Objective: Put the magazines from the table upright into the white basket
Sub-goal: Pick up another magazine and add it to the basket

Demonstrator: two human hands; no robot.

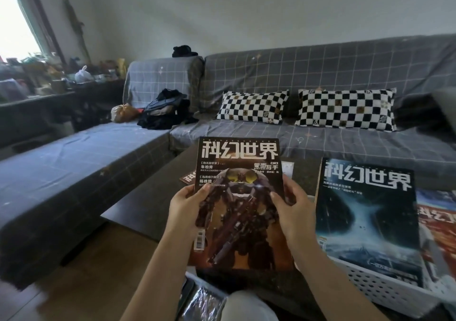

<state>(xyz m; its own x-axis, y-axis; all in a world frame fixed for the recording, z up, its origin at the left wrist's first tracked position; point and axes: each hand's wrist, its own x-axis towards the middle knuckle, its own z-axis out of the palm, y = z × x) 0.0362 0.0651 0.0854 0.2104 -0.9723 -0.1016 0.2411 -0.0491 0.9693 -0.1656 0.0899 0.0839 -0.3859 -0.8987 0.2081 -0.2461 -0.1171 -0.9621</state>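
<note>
A magazine with a dark robot on its cover [240, 224] is held upright above the dark table [153, 197]. My left hand [186, 209] grips its left edge and my right hand [293, 209] grips its right edge, thumbs on the cover. To the right, the white basket [385, 288] stands on the table. A magazine with a blue vortex cover [367, 222] stands upright inside it. A red-covered magazine [436, 227] stands behind it in the basket. Another magazine [188, 177] lies flat on the table, mostly hidden behind the held one.
A grey checked sofa [296, 73] with two checkerboard pillows [251, 107] runs behind the table. Dark clothes [165, 110] lie on its left corner. A shiny wrapped object [202, 298] sits near my knee at the bottom. Wooden floor lies left of the table.
</note>
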